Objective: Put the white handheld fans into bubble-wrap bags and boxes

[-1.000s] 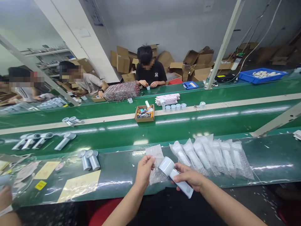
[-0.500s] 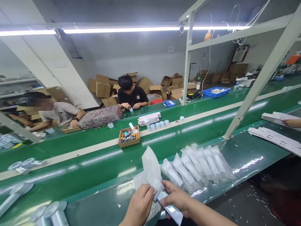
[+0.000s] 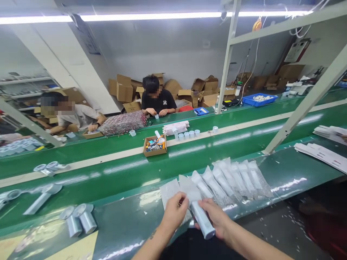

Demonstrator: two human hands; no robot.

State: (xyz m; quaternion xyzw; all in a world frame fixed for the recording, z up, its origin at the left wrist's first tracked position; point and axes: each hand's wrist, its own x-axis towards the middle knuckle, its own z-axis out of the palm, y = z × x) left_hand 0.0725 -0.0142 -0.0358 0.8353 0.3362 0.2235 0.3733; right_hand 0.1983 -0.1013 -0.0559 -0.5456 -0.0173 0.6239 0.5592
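My right hand [image 3: 215,218] is wrapped around the handle of a pale blue plastic part [image 3: 202,219], whose tube end points down toward me. The far end of this part is inside a translucent white packing bag [image 3: 189,185]. With thumb and fingers pinched together, my left hand [image 3: 175,208] grips the bag's left edge. Under and beside it lies another sheet of bubble wrap [image 3: 168,189], partly hidden by that hand. Just right of my hands, several bagged parts [image 3: 230,182] lie side by side on the green bench.
Unwrapped pale blue parts [image 3: 84,218] stand at the left, and another [image 3: 43,198] lies on the green belt [image 3: 119,182]. A carton of small items [image 3: 155,146] sits across the belt. White cardboard sheets [image 3: 322,155] lie right of a metal post [image 3: 292,119]. Two people work opposite.
The part has gone further into the bag, and the bag has tipped down from upright toward the bench. Both hands stay on them. The camera view has shifted, showing more at the left.
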